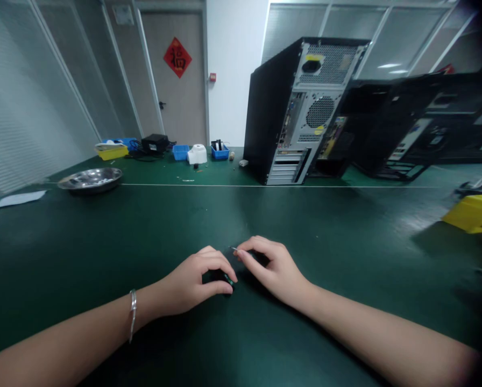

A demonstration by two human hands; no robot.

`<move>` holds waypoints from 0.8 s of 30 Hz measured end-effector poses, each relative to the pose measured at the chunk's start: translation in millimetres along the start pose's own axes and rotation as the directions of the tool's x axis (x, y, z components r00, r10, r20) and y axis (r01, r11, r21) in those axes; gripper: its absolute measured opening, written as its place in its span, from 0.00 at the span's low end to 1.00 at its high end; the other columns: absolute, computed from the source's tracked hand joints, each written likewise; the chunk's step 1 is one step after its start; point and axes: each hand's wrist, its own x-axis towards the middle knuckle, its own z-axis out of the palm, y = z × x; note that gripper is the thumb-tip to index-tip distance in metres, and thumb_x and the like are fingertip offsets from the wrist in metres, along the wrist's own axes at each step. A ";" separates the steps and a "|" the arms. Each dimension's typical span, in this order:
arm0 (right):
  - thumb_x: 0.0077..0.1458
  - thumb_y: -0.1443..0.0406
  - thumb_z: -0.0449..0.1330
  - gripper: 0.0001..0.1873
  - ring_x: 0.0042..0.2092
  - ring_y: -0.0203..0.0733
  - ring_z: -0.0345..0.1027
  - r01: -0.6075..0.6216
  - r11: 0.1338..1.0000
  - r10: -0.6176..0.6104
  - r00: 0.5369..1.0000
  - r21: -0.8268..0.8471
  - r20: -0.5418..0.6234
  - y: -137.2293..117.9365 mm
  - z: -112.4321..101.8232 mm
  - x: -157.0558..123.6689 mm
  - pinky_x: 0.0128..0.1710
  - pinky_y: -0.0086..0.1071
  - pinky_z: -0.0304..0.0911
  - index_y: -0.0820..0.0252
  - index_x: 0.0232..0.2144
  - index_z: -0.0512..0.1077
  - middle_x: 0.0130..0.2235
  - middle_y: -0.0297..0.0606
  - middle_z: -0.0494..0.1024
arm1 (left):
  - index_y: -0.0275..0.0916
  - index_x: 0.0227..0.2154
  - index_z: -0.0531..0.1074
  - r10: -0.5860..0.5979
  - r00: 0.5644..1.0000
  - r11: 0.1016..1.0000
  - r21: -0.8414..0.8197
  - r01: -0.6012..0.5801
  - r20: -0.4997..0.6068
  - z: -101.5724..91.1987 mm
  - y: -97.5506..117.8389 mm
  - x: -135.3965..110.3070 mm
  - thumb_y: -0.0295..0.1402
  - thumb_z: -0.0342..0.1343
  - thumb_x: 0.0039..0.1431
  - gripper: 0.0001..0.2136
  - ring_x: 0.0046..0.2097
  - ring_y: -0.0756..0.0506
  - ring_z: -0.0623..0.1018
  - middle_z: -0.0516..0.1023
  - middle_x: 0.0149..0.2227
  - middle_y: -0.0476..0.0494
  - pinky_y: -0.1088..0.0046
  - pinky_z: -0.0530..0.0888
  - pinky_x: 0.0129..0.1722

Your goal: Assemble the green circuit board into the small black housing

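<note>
Both hands rest close together on the green table mat [144, 236]. My left hand [192, 282], with a silver bracelet at the wrist, curls its fingers around a small dark object [226, 278] lying on the mat. My right hand [271, 269] pinches a tiny pale part [234, 249] between thumb and forefinger, just above that dark object. The dark object is mostly hidden by the fingers, and I cannot make out what it is.
A black computer tower [293, 113] stands at the back, its rear panel facing me, with more dark cases [418, 123] to its right. A metal dish [91, 179] sits at far left. Blue bins [180, 152], a white device [197, 155] and a yellow bin [473, 212] lie around.
</note>
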 end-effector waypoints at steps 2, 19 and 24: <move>0.62 0.64 0.57 0.09 0.34 0.39 0.72 0.000 1.000 0.000 1.000 -0.002 0.000 -0.2 -0.1 0.2 0.37 0.33 0.65 0.58 0.33 0.76 0.31 0.36 0.79 | 0.41 0.36 0.78 0.072 0.996 0.997 0.033 -0.073 0.043 0.6 1.7 -0.3 0.32 0.59 0.60 0.04 0.46 0.43 0.74 0.79 0.39 0.44 0.65 0.68 0.51; 0.60 0.66 0.58 0.07 0.38 0.39 0.73 -0.081 0.995 0.073 0.988 0.054 0.133 -3.1 -3.3 5.5 0.41 0.32 0.66 0.59 0.34 0.77 0.35 0.36 0.81 | 0.40 0.40 0.77 0.076 0.997 0.988 0.133 -0.074 -0.014 2.7 3.3 -0.4 0.33 0.52 0.66 0.09 0.47 0.42 0.73 0.78 0.43 0.41 0.64 0.68 0.51; 0.55 0.68 0.63 0.05 0.38 0.39 0.73 -0.157 0.986 0.121 0.916 0.064 0.383 -4.7 -13.1 10.1 0.39 0.31 0.67 0.60 0.37 0.76 0.36 0.35 0.80 | 0.39 0.38 0.70 -0.135 0.970 0.980 0.119 0.161 -0.203 -1.4 0.5 -1.1 0.45 0.55 0.62 0.14 0.40 0.44 0.72 0.73 0.37 0.44 0.67 0.69 0.40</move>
